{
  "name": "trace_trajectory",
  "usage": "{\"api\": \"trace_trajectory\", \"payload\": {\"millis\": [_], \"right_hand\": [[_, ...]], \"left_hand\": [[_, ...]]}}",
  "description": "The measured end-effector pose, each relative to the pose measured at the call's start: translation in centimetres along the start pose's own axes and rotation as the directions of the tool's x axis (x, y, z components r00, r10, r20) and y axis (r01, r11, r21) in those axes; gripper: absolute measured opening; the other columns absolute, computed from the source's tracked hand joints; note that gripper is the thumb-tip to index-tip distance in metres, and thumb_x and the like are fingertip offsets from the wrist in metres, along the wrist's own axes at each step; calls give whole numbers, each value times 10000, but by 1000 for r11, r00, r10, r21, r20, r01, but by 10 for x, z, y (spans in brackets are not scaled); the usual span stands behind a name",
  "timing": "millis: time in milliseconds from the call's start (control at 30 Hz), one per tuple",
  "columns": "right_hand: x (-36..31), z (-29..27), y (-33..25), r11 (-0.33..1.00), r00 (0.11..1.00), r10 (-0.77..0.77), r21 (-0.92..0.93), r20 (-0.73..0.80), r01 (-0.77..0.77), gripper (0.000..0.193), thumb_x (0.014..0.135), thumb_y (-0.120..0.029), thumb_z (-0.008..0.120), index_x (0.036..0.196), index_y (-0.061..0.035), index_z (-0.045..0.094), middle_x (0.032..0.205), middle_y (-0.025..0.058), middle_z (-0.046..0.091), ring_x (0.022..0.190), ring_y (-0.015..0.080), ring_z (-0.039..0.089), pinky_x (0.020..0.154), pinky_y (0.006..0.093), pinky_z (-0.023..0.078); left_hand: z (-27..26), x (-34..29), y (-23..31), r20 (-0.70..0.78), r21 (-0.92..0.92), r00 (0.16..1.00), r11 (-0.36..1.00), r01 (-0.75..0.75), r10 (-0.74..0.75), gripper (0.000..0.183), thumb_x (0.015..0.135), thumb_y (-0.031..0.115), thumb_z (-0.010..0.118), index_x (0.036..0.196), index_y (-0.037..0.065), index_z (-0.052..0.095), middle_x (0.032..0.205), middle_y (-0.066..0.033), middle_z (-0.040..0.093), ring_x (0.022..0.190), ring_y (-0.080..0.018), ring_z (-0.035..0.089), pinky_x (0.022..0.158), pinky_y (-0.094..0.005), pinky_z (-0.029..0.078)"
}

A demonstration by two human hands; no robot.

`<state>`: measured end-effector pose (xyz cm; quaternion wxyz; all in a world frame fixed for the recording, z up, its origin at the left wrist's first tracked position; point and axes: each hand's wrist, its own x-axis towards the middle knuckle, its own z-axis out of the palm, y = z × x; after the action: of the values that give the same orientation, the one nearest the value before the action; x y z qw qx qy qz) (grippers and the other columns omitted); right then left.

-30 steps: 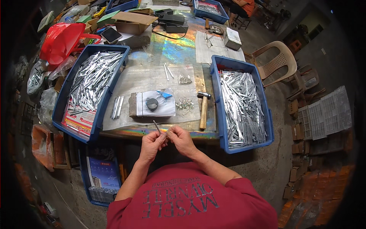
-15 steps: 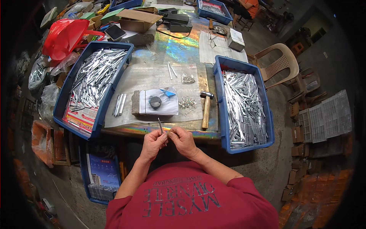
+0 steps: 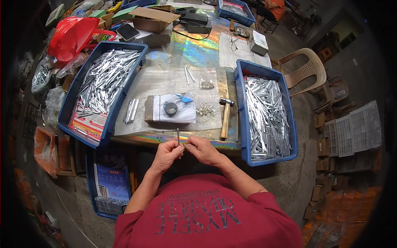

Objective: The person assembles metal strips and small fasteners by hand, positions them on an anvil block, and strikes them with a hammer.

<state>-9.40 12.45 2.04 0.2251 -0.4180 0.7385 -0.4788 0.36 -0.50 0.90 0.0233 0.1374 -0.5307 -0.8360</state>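
In my left hand point(image 3: 166, 155), just in front of the table's near edge, a slim metal rod point(image 3: 178, 134) points up and away from me. Its fingers are closed round it. My right hand point(image 3: 203, 150) is closed in a pinch close beside the rod; whatever its fingertips hold is hidden. Beyond the hands lies a stone-like block topped with a paper pad point(image 3: 184, 115), bearing a round black piece point(image 3: 170, 109) and a blue scrap point(image 3: 184, 98). Small metal parts point(image 3: 205, 111) are scattered to its right, near a wooden-handled hammer point(image 3: 225, 120). Several rods point(image 3: 131, 110) lie left of it.
Blue bins full of metal rods flank the work sheet, one at left point(image 3: 108, 78) and one at right point(image 3: 266, 120). Two rods point(image 3: 189, 75) and a small bag of parts point(image 3: 206, 84) lie farther back. A plastic chair point(image 3: 308, 74) stands at right; another person point(image 3: 275, 9) sits far off.
The rod in my left hand has turned more upright. Both hands stay close together, the right still pinched beside the left. The whole view has shifted slightly.
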Motion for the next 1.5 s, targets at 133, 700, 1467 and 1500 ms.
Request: {"api": "trace_trajectory", "payload": {"millis": [133, 700, 1467, 1500], "right_hand": [[0, -4, -6, 996, 992, 88, 21, 88, -90, 196, 800, -174, 470, 766, 18, 464, 693, 177, 505, 636, 290, 495, 569, 338, 384], [-7, 17, -1, 808, 942, 336, 512, 5, -291, 170, 847, -179, 435, 753, -39, 451, 643, -8, 436, 559, 54, 404, 509, 180, 342], [-5, 34, -7, 674, 928, 374, 686, 2, -273, 184, 851, -186, 436, 739, -41, 450, 617, 1, 440, 535, 65, 390, 491, 187, 330], [-5, 34, -7, 674, 927, 374, 687, 2, -273, 184, 851, -186, 436, 739, -41, 450, 617, 1, 440, 535, 65, 390, 491, 187, 330]], "left_hand": [[-3, 0, -2, 18, 8, 1000, 1000, 5, -5, 119, 771, 157, 567, 740, 44, 546, 612, 19, 523, 496, -15, 429, 449, -140, 325], [-10, 4, -3, -132, -69, 991, 997, -17, 7, 136, 772, 159, 571, 761, 25, 548, 645, -38, 560, 502, -47, 471, 405, -145, 346], [-9, 8, -10, -255, -377, 966, 924, -59, -42, 160, 776, 176, 559, 834, 28, 537, 722, -56, 580, 516, -64, 469, 405, -165, 357], [-9, 7, -9, -256, -377, 966, 924, -59, -43, 160, 776, 176, 559, 834, 28, 537, 722, -56, 580, 516, -64, 469, 405, -165, 357]]}}
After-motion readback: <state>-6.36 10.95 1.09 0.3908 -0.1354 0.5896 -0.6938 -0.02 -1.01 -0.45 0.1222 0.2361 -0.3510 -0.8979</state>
